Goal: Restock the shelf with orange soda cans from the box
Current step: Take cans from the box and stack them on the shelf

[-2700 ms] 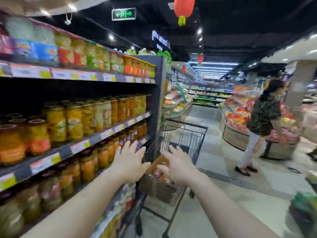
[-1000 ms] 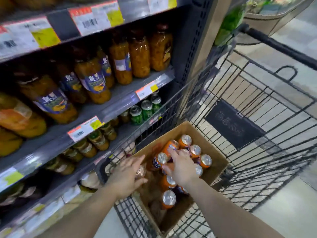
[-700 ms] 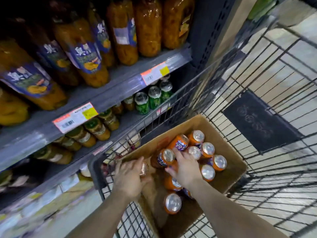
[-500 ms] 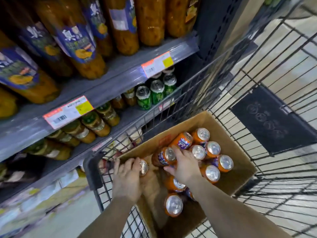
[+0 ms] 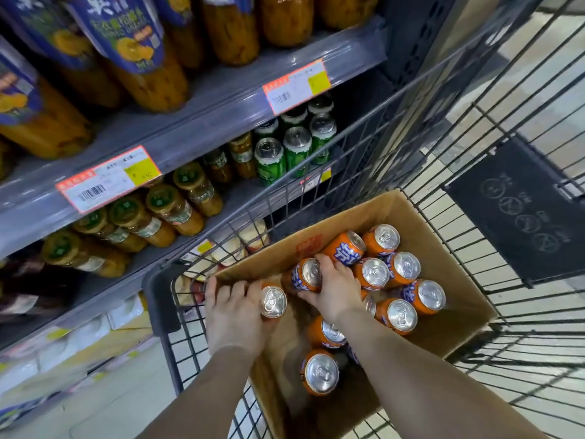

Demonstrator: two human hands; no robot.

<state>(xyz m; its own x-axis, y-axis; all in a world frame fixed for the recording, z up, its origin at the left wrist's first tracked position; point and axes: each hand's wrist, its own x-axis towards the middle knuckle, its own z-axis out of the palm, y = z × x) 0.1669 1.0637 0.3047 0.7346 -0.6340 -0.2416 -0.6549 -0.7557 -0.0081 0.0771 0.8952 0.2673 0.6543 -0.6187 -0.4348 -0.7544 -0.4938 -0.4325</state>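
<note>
The shelving (image 5: pixel 196 122) rises to the left of both hands, its upper tiers crowded with jars of orange fruit (image 5: pixel 148 68); on a lower tier, up and left from the hands, stands a cluster of green cans (image 5: pixel 285 153) beside smaller jars with green lids (image 5: pixel 177 204). The wire shopping cart (image 5: pixel 474 153) surrounds the hands on all sides, and the open cardboard box (image 5: pixel 449 312) sits inside it beneath them.

About a dozen orange soda cans (image 5: pixel 395 274) lie loosely in the box, most to the right of the right hand, two just below its wrist. The right hand (image 5: pixel 335 293) wraps its grip around one orange can (image 5: pixel 305 275) lying tilted against its neighbours. The left hand (image 5: pixel 234 315), close beside it over the box's near corner, curls its grip around another orange can (image 5: pixel 273 301), silver top facing up.

This looks like the pick-up step: both grips are full, but neither can has cleared the box. The next move likely calls for lifting both cans straight up over the cart rim, then swinging left toward the shelf and finding an open spot, probably near the other canned drinks. The rim and wire wall are the likely snag; the cans must rise high enough before travelling sideways.
</note>
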